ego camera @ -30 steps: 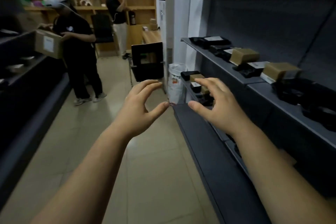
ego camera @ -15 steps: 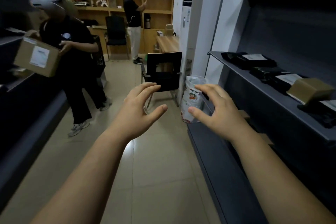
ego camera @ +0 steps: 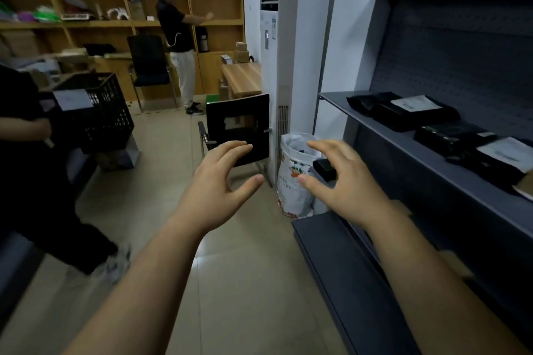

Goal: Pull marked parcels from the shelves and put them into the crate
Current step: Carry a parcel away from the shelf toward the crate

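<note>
Two empty hands hover over the floor, left hand (ego camera: pixel 219 181) and right hand (ego camera: pixel 343 184), fingers loosely spread. To the right, black labelled parcels (ego camera: pixel 415 112) lie on the grey shelf (ego camera: pixel 383 131), and the black crate (ego camera: pixel 98 115) is farther off at left. No parcel is in hand, so pulling and crating both look yet to do.

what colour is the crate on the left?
The crate is black, lattice-walled; head view shows it best.

My left hand (ego camera: pixel 219 181) and right hand (ego camera: pixel 343 181) hang side by side, fingers loosely spread, both empty. Black plastic-wrapped parcels (ego camera: pixel 403 114) with white labels lie on the grey metal shelf (ego camera: pixel 398 141) at right. A black lattice plastic crate (ego camera: pixel 101 112) shows at left.
</note>
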### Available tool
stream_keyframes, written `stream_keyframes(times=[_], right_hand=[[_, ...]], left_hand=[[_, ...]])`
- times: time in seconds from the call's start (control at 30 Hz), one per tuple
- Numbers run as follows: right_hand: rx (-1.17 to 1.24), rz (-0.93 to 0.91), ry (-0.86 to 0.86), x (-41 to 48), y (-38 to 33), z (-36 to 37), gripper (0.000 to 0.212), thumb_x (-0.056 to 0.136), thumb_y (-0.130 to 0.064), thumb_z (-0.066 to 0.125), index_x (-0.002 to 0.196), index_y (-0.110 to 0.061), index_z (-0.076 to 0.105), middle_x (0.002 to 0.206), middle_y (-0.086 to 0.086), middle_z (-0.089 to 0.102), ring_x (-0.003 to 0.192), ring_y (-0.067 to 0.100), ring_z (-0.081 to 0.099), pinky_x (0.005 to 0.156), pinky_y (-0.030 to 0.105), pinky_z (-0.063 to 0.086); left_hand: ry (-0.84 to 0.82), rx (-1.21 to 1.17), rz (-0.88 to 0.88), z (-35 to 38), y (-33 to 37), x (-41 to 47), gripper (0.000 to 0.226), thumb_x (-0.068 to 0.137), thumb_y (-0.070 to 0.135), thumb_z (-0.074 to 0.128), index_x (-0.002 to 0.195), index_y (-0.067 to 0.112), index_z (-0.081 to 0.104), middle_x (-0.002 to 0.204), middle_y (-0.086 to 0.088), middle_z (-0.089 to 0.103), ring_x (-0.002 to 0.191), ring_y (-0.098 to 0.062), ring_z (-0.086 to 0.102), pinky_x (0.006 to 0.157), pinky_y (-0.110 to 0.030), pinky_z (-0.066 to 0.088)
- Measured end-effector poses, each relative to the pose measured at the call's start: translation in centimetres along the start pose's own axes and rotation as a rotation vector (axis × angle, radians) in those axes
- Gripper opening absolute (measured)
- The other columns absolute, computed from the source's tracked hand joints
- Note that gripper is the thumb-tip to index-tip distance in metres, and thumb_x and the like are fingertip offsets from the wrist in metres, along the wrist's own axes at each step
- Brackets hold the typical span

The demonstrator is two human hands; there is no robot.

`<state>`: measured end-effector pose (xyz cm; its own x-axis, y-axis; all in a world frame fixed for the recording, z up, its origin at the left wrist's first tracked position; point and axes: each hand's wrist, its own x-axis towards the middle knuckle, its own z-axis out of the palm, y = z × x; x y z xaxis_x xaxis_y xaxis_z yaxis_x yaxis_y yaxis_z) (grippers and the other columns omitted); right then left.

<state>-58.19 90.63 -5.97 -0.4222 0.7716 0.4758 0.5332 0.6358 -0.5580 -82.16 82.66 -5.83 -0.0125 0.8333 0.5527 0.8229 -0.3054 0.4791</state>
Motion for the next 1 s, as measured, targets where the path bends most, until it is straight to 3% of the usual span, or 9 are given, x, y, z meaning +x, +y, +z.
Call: stream_keyframes(times=[0.27,0.43,0.67,0.8,1.0], right_hand=[[0.012,-0.063,-0.006,15.6,5.2,4.1,0.064,0.081,-0.068,0.056,0.138,-0.041,0.045,0.127,-0.024,0.039,0.129,0.007,0.041,0.108,0.039,0.04],[-0.015,-0.024,-0.036,22.8,9.0,7.8,0.061,0.084,-0.063,0.06,0.138,-0.042,0.045,0.131,-0.023,0.04,0.13,0.006,0.039,0.108,0.035,0.038],[-0.13,0.234,0.079,29.3,14.8,9.9,0.059,0.086,-0.049,0.068,0.139,-0.034,0.048,0.131,-0.021,0.04,0.126,0.003,0.038,0.105,0.028,0.037],[-0.233,0.442,0.175,30.7,17.4,7.5,0.062,0.084,-0.06,0.06,0.141,-0.042,0.042,0.133,-0.028,0.034,0.128,0.0,0.036,0.105,0.029,0.038],[-0.375,0.65,0.314,29.3,20.3,3.7,0.072,0.081,-0.075,0.046,0.145,-0.042,0.038,0.141,-0.022,0.036,0.135,0.003,0.033,0.113,0.033,0.035]], left_hand=[[0.037,0.035,-0.01,2.2,-9.0,13.2,0.06,0.084,0.054,0.057,0.136,0.025,0.052,0.138,0.013,0.046,0.126,0.005,0.033,0.101,0.0,0.016],[0.015,0.014,0.02,5.1,-15.7,20.2,0.066,0.082,0.062,0.051,0.137,0.027,0.051,0.138,0.013,0.046,0.125,0.005,0.033,0.105,-0.019,0.026],[-0.158,-0.124,0.172,12.8,-23.8,32.8,0.067,0.082,0.065,0.05,0.135,0.024,0.052,0.139,0.01,0.048,0.131,-0.008,0.04,0.11,-0.029,0.033],[-0.252,-0.251,0.341,17.5,-23.8,40.6,0.062,0.085,0.058,0.06,0.135,0.022,0.053,0.139,0.008,0.049,0.129,-0.01,0.042,0.109,-0.028,0.032],[-0.379,-0.412,0.518,25.8,-20.3,46.1,0.064,0.085,0.061,0.051,0.134,0.021,0.055,0.138,0.006,0.051,0.13,-0.011,0.041,0.108,-0.015,0.024]])
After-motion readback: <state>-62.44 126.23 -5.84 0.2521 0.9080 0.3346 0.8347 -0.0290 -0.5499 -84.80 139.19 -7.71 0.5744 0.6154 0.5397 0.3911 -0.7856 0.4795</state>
